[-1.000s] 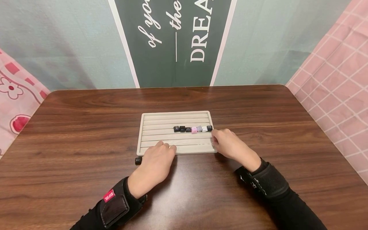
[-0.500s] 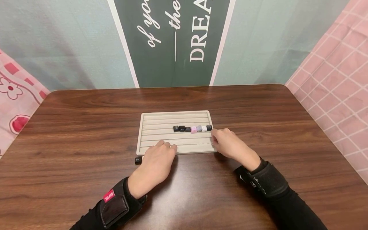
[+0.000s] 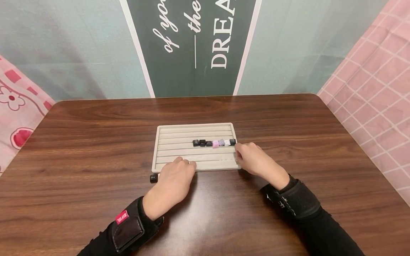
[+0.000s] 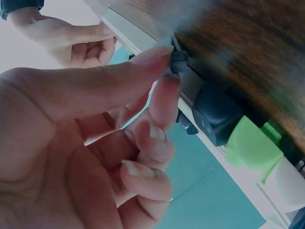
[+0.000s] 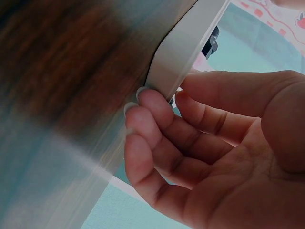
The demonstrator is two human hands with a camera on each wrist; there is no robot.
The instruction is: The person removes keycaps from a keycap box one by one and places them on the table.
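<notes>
Near the middle of the dark brown wood-grain worktop (image 3: 80,149), well short of its far edge, lay a cream rectangular ridged tray (image 3: 179,130). At its near edge the left hand (image 3: 174,179) pinched a small dark grey piece (image 4: 178,62) between thumb and forefinger, grip narrow. Just beside, outside the near rim: a black plastic keycap (image 4: 214,114), a light green keycap (image 4: 255,145) and a white keycap (image 4: 288,183), lined up. Right hand (image 3: 257,161) gripped the tray's near right corner, thumb on rim. Inside, a row of seven multicoloured keycaps (image 3: 215,144) reached the right rim.
</notes>
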